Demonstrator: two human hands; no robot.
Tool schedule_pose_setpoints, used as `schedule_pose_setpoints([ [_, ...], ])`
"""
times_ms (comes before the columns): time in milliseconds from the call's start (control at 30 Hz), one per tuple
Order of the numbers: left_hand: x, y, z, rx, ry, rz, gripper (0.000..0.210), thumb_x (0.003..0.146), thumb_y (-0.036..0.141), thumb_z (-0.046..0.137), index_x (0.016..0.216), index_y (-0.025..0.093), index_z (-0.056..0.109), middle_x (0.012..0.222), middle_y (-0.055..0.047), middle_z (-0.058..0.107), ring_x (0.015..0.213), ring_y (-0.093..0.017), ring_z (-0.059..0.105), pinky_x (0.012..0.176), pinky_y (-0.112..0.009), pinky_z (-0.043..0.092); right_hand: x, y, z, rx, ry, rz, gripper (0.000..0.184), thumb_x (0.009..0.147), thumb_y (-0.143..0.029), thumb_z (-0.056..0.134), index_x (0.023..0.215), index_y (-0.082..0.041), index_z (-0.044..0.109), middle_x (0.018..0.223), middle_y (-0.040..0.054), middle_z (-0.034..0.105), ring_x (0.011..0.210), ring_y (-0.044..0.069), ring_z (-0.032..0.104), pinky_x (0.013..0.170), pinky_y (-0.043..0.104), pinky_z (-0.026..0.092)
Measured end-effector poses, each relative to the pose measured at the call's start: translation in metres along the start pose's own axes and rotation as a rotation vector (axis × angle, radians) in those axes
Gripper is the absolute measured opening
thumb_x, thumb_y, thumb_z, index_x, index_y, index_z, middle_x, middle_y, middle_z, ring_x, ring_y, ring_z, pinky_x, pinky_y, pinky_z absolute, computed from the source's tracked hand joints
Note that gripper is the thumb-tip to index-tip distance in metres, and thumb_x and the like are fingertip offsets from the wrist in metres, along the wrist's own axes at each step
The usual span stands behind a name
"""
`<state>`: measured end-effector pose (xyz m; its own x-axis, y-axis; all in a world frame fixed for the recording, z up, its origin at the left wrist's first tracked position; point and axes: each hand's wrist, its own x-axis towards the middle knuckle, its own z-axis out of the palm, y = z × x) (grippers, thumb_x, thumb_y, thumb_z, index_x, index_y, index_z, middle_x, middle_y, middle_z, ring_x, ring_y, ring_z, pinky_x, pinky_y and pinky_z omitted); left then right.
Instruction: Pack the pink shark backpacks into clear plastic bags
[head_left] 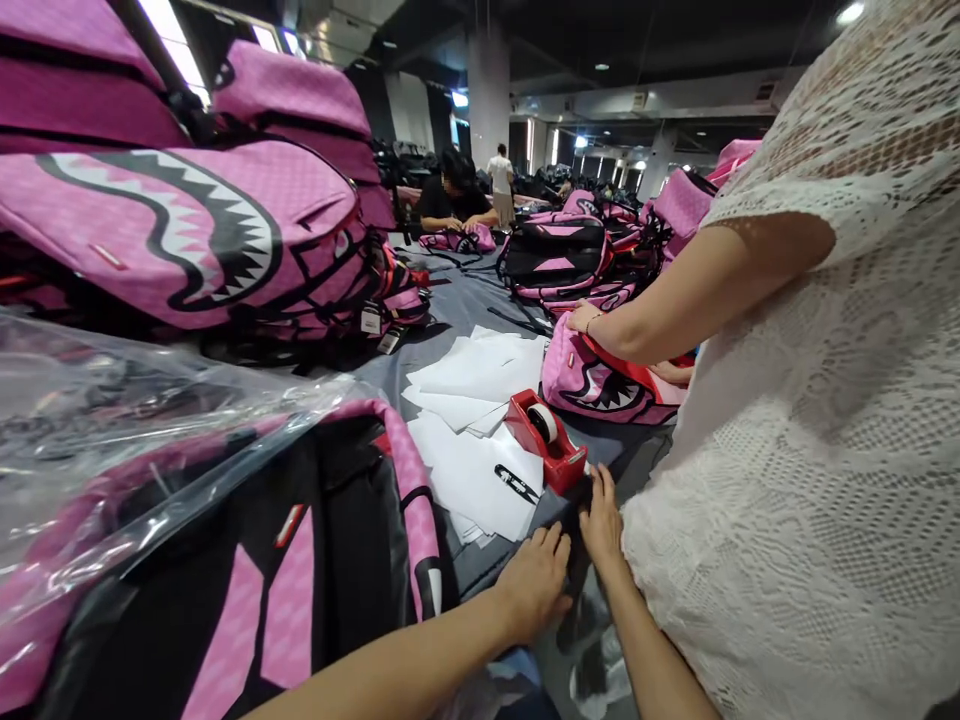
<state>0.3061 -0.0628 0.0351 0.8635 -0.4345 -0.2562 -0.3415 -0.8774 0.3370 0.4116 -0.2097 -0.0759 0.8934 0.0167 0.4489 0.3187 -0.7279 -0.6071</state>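
Note:
My right hand point(602, 522) reaches to the front end of a red tape dispenser point(546, 440), its fingertips right beside the cutting edge. Its fingers look stretched out, and I cannot make out any tape between them. My left hand point(534, 578) lies with loosely spread fingers on the dark grey cloth at the table's edge, holding nothing. Black thread snips point(516, 483) rest on loose white paper sheets point(480, 375), left of the dispenser. Close by on the left, a pink and black backpack point(360, 510) lies partly under a clear plastic bag point(187, 385).
Pink shark-mouth backpacks point(210, 225) are piled high on the left. At right, a co-worker in a white lace top point(795, 480) stands close, hands on a pink bag point(600, 380). More backpacks point(559, 255) and a seated person point(456, 195) are farther along the table.

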Motion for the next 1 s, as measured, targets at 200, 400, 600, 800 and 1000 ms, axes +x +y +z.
schedule_pose_setpoints([
  [200, 0.019, 0.008, 0.014, 0.082, 0.105, -0.044, 0.080, 0.085, 0.035, 0.069, 0.153, 0.004, 0.041, 0.160, -0.028, 0.035, 0.145, -0.046, 0.037, 0.112, -0.060, 0.042, -0.006, 0.011, 0.006, 0.158, 0.096, 0.013, 0.035, 0.089, -0.024, 0.041, 0.113, -0.016, 0.065, 0.126, 0.0183, 0.060, 0.114, 0.026, 0.063, 0.099, 0.044, 0.052],
  [400, 0.017, 0.009, 0.026, 0.128, 0.106, -0.084, 0.079, 0.089, 0.038, 0.066, 0.155, 0.007, 0.038, 0.159, -0.024, 0.040, 0.146, -0.040, 0.038, 0.115, -0.055, 0.039, -0.013, 0.021, 0.006, 0.319, 0.097, 0.143, 0.028, 0.084, -0.047, 0.050, 0.082, -0.023, 0.065, 0.094, 0.0104, 0.067, 0.091, 0.025, 0.064, 0.088, 0.041, 0.053],
  [600, 0.010, 0.013, 0.017, 0.123, 0.023, -0.069, 0.073, 0.093, 0.040, 0.061, 0.152, 0.001, 0.041, 0.158, -0.028, 0.038, 0.149, -0.040, 0.033, 0.117, -0.056, 0.033, 0.006, 0.031, 0.016, 0.500, 0.097, 0.474, 0.041, 0.083, -0.063, 0.048, 0.082, -0.023, 0.055, 0.072, 0.0034, 0.063, 0.070, 0.021, 0.063, 0.064, 0.033, 0.052],
  [800, 0.010, 0.012, 0.008, 0.041, 0.067, -0.078, 0.068, 0.091, 0.039, 0.064, 0.149, 0.007, 0.048, 0.165, -0.023, 0.027, 0.145, -0.039, 0.039, 0.115, -0.053, 0.037, 0.015, 0.024, 0.031, 0.686, 0.083, 0.650, 0.045, 0.069, -0.068, 0.057, 0.070, -0.025, 0.043, 0.055, -0.0070, 0.051, 0.053, 0.013, 0.050, 0.050, 0.024, 0.042],
  [1000, 0.019, 0.006, 0.007, 0.050, 0.081, 0.029, 0.047, 0.091, 0.033, 0.064, 0.134, 0.014, 0.063, 0.165, -0.019, 0.031, 0.142, -0.039, 0.042, 0.111, -0.055, 0.040, -0.012, 0.012, 0.004, 0.715, 0.264, 0.774, 0.034, 0.071, -0.057, 0.053, 0.074, -0.027, 0.039, 0.051, -0.0134, 0.033, 0.044, 0.008, 0.034, 0.042, 0.020, 0.026],
])
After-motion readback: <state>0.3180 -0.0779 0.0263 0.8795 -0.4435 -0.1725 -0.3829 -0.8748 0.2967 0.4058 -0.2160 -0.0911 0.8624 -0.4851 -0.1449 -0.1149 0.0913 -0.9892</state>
